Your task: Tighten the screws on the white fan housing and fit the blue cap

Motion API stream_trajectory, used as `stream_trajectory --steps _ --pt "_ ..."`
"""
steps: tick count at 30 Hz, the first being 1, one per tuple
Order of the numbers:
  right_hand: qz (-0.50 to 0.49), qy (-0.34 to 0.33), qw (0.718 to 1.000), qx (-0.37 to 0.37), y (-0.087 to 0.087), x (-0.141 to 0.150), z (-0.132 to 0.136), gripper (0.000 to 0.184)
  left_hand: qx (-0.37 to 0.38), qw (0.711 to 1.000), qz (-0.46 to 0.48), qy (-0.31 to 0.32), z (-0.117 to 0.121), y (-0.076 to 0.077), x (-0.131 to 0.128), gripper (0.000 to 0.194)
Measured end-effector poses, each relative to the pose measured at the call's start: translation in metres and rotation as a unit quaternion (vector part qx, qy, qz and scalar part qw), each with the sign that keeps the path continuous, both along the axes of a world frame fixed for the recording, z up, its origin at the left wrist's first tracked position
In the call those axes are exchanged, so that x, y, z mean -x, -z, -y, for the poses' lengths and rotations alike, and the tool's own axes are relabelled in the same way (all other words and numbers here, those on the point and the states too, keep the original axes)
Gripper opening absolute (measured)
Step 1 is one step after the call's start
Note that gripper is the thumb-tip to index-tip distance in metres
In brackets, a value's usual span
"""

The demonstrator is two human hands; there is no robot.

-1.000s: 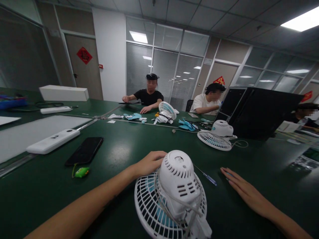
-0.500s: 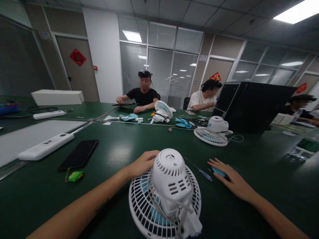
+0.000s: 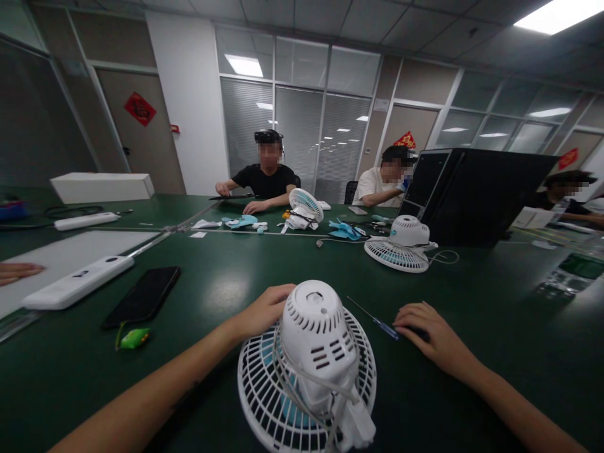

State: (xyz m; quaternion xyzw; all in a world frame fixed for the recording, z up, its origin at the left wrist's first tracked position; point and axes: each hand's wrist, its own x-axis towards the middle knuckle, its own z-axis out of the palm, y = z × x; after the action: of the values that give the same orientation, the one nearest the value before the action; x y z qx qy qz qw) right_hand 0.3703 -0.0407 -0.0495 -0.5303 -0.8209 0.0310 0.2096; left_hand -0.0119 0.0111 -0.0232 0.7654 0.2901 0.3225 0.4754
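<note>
A small white fan (image 3: 314,352) lies grille-down in front of me, with its motor housing upward and its grey cord wound around the housing. Pale blue blades show through the grille. My left hand (image 3: 267,310) is closed around the far left side of the housing, fingertips hidden behind it. To the right of the fan lies a screwdriver (image 3: 385,327) with a thin shaft and a clear blue handle. My right hand (image 3: 431,333) rests on the table just beside that handle, fingers curled and drawn together. Whatever is under those fingers is hidden.
Another fan (image 3: 399,246) lies grille-down farther back, before a black computer case (image 3: 476,195). Fan parts and blue blades (image 3: 346,229) lie across the table. At left are a phone (image 3: 144,296), a power strip (image 3: 80,283) and another person's hand (image 3: 21,272). Co-workers sit opposite.
My right hand's fingers have curled in from a spread pose, and the light blue piece beneath them is now out of sight. Another person's hand has appeared at the left edge.
</note>
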Motion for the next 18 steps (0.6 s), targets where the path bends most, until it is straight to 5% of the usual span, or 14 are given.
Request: stream_trajectory --steps 6,10,18 --pt "-0.074 0.027 0.996 -0.047 -0.009 0.01 0.006 0.028 -0.009 1.0 0.001 -0.002 0.002 -0.004 -0.001 0.033" --pt "-0.179 0.052 0.979 -0.086 -0.031 0.04 0.008 0.037 -0.013 1.0 0.011 -0.013 0.005 -0.012 -0.002 0.043" --pt "-0.331 -0.172 0.927 -0.043 -0.118 0.134 0.014 0.018 -0.023 0.991 0.13 0.021 0.038 -0.039 -0.017 0.072"
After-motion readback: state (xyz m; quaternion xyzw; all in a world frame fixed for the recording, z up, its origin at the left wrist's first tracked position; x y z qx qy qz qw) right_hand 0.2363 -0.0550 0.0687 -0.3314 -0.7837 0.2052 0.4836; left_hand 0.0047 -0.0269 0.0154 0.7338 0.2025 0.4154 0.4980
